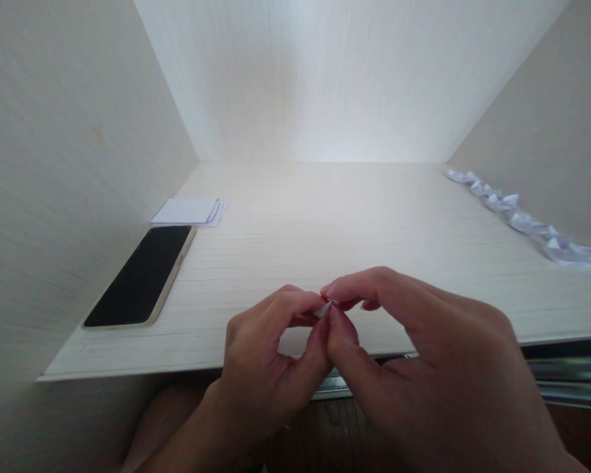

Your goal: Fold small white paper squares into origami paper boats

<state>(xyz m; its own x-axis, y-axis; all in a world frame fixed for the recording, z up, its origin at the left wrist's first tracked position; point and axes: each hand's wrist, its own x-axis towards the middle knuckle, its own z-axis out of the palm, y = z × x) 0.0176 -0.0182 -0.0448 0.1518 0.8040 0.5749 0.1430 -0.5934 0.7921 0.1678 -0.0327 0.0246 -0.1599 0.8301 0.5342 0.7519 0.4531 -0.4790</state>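
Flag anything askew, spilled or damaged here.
Nothing odd: left hand and right hand pinch a tiny white paper; the black phone and white paper stack lie flat; folded white paper pieces line the right wall.

A boxed-in desk nook, home or office
A pale wood-grain desktop (335,223) is closed in by a matching left panel (73,171), right panel (551,112) and far panel (325,79), like a study cubby. A phone (140,276) lies screen up by the left panel, a thin stack of white paper slips (188,211) just beyond it; a row of small folded paper pieces (522,221) runs along the right panel. A metal rail (569,382) shows under the near edge
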